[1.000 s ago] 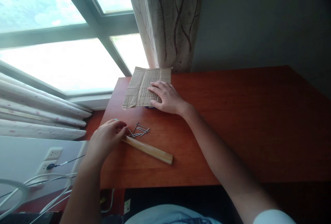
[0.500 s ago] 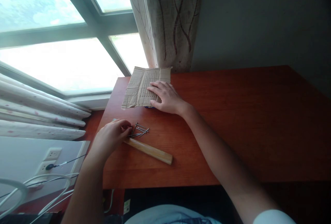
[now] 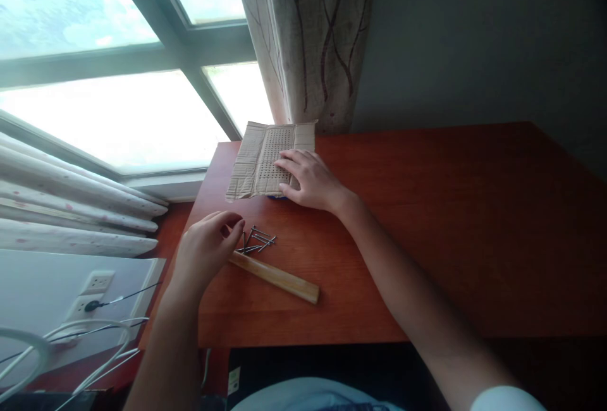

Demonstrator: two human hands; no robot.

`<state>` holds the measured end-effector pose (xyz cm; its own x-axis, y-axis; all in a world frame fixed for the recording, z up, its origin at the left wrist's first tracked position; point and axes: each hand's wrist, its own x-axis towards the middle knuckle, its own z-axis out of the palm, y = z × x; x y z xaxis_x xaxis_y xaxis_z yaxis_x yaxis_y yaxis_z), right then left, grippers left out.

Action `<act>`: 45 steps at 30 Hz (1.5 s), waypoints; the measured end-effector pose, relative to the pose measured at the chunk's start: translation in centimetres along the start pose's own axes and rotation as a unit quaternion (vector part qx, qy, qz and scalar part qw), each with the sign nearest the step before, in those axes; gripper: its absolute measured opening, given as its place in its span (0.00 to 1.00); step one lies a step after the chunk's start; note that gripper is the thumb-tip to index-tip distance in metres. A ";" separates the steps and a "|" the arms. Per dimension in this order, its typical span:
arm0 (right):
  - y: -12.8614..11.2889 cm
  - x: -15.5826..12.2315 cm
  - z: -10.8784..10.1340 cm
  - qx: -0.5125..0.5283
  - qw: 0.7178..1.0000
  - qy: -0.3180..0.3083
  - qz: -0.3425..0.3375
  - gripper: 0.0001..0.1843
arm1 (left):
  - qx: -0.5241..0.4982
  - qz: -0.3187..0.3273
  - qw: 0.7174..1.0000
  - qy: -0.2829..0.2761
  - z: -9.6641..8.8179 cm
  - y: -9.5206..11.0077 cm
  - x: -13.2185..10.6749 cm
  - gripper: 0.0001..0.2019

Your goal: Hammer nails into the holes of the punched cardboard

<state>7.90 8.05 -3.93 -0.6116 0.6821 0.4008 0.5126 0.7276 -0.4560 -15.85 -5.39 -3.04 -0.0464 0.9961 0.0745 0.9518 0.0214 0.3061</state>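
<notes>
My right hand [image 3: 310, 180] lies flat, fingers stretched, on a piece of brown cardboard [image 3: 258, 158] punched with rows of small holes, at the far left of the red-brown table [image 3: 450, 221]. My left hand [image 3: 206, 251] hovers just above the table's left edge, thumb and forefinger pinched on a thin nail that hangs from the fingertips. Right beside those fingertips lies a small heap of several nails [image 3: 258, 241]. A hammer with a pale wooden handle [image 3: 277, 277] rests just in front of the nails; its head is hidden under my left hand.
A patterned curtain [image 3: 317, 38] hangs behind the cardboard, next to a large bright window [image 3: 118, 107]. Left of the table are a wall socket [image 3: 97, 284] with a black plug and white cables [image 3: 71, 341]. The table's near edge runs just above my lap.
My left hand slid right to the nail heap, pinched there, and has now lifted slightly with a nail in its fingertips. My right hand stayed on the cardboard.
</notes>
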 end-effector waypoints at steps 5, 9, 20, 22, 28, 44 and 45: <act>0.0 0.1 -0.6 0.035 0.998 0.047 -0.026 0.22 | -0.047 0.007 0.999 0.012 0.5 0.6 -0.2 0.14; 0.2 0.4 -1.5 0.100 0.988 0.116 -0.026 0.17 | -0.073 0.011 0.997 0.012 0.8 1.1 -0.4 0.13; -1.3 -4.7 -2.8 0.263 0.901 0.313 0.147 0.15 | -0.243 0.183 0.952 -0.038 3.2 10.8 0.2 0.10; -1.0 -7.2 -2.6 0.268 0.900 0.300 0.170 0.14 | -0.246 0.233 0.939 -0.062 3.7 13.2 0.5 0.10; 2.1 -12.0 -1.5 0.435 0.836 0.192 0.273 0.14 | -0.214 0.257 0.937 -0.096 6.7 18.1 2.8 0.07; 4.0 -11.3 -1.2 0.457 0.859 0.010 0.231 0.20 | -0.212 0.232 0.935 -0.165 11.4 17.6 3.9 0.12; 4.7 -10.6 -1.1 0.463 0.853 0.004 0.239 0.26 | -0.208 0.237 0.934 -0.165 11.4 17.7 3.9 0.11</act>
<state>17.49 4.30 -9.48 -0.4598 0.8880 -0.0024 0.0033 -0.0010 -1.0000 4.26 -0.20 -8.11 0.5123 0.8586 0.0200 0.6378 -0.3960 0.6606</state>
